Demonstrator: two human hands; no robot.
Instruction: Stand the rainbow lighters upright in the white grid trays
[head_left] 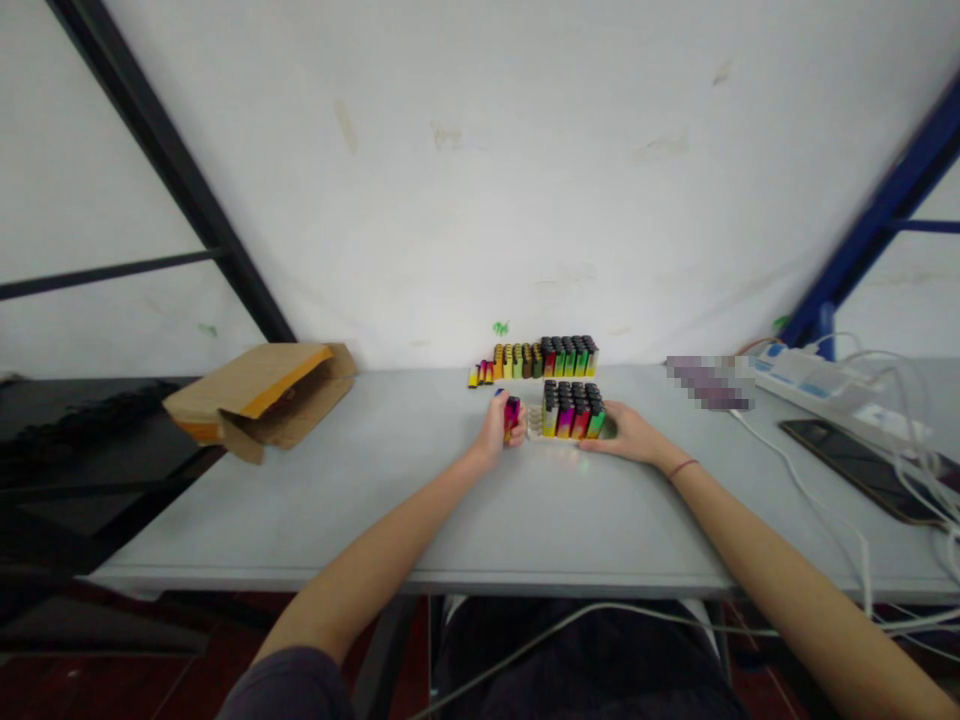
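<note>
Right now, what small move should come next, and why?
I'd probably lower the magenta lighter into an empty slot of the white tray: your left hand holds it beside the tray's unfilled left end, while your right hand rests against the filled right side.

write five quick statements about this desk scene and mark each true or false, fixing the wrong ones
1. The left hand holds a lighter. True.
2. An opened brown package lies on the left part of the table. True.
3. The right hand rests on the brown package. False: it is at the right end of a pale tray of lighters.
4. Every lighter in view is in the pale tray or the left hand. False: more lighters are behind the tray, near the wall.
5. A dark phone lies to the right of the right hand. True.
</note>
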